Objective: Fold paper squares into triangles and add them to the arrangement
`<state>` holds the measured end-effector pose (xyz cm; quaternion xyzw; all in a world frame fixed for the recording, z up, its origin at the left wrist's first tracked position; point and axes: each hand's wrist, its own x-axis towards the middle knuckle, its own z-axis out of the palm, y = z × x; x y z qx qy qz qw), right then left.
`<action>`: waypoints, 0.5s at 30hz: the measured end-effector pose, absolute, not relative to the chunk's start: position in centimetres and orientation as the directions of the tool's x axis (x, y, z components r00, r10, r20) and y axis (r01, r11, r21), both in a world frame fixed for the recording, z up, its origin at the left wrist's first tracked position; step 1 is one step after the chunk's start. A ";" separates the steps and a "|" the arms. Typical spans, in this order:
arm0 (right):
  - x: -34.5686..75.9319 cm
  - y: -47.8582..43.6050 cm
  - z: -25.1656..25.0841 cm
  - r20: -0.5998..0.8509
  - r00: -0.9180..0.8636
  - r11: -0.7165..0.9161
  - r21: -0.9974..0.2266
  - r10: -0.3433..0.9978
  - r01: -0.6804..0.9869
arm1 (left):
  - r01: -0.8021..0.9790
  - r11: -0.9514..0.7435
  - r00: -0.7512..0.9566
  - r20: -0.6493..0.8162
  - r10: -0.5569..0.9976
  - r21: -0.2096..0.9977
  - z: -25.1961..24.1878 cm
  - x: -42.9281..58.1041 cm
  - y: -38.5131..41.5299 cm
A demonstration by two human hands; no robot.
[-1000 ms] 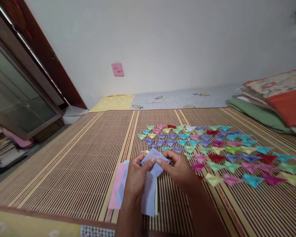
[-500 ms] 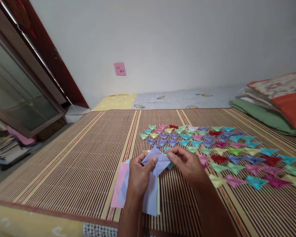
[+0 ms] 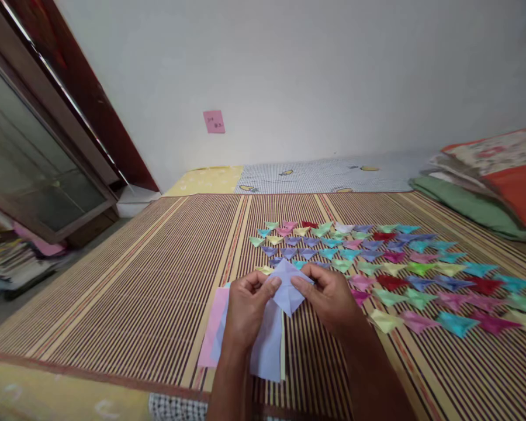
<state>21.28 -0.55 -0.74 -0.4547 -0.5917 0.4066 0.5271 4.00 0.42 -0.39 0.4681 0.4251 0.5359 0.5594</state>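
Observation:
A pale lavender sheet of origami paper (image 3: 286, 297), folded into a small diamond with crease lines, is held up between both hands. My left hand (image 3: 249, 304) pinches its left corner, thumb on top. My right hand (image 3: 331, 295) grips the right corner the same way. Below and left of it lies a loose stack of square paper sheets, with a pink sheet (image 3: 211, 339) and a lavender sheet (image 3: 267, 351) showing; my left wrist and forearm cover part of the stack. Several rows of folded paper pieces, among them a cyan one (image 3: 457, 323), spread out beyond and right of my right hand.
The papers lie on a striped bamboo mat (image 3: 149, 280). Folded bedding and a green cushion (image 3: 460, 202) sit at the back right. A pink note (image 3: 214, 121) is stuck on the wall. Stacked books (image 3: 9, 263) stand at the far left beside a glazed cabinet door (image 3: 39, 152).
The lavender paper has turned into an upright diamond facing me. My right hand has moved left, closer to my left hand, and its thumb now presses on the paper's front.

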 end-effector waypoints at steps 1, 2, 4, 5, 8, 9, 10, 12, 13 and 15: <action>21.4 -0.6 -0.7 0.258 -0.022 0.259 -0.959 0.966 0.115 | -0.190 -0.016 0.068 0.030 0.997 0.982 -0.4 3.7 0.5; 21.5 -0.6 -0.7 0.261 -0.013 0.260 -0.958 0.965 0.122 | -0.177 -0.018 0.069 0.031 0.997 0.984 -0.3 3.5 0.6; 21.8 -0.6 -0.7 0.260 -0.014 0.259 -0.956 0.966 0.134 | -0.152 -0.017 0.070 0.028 0.997 0.988 -0.1 3.1 0.8; 21.9 -0.6 -0.6 0.253 -0.032 0.255 -0.957 0.967 0.140 | -0.148 -0.012 0.081 0.024 0.996 0.989 0.1 2.9 0.8; 22.0 -0.9 -0.3 0.222 -0.147 0.245 -0.956 0.964 0.161 | -0.156 0.051 0.197 -0.020 0.980 0.986 0.5 2.9 0.4; 22.0 -0.9 -0.2 0.213 -0.188 0.246 -0.954 0.959 0.173 | -0.151 0.081 0.244 -0.042 0.969 0.985 0.6 2.9 0.3; 22.0 -1.0 -0.1 0.205 -0.223 0.248 -0.951 0.953 0.187 | -0.141 0.104 0.282 -0.060 0.958 0.985 0.7 3.0 0.1; 21.9 -1.1 -0.1 0.187 -0.251 0.241 -0.948 0.950 0.207 | -0.119 0.119 0.314 -0.076 0.946 0.986 0.5 3.1 -0.1; 21.9 -1.1 -0.1 0.177 -0.236 0.226 -0.953 0.956 0.203 | -0.110 0.115 0.321 -0.074 0.944 0.987 0.3 3.1 -0.2; 21.7 -1.0 -0.3 0.167 -0.160 0.191 -0.970 0.973 0.151 | -0.088 0.102 0.330 -0.068 0.941 0.991 0.0 3.2 -0.2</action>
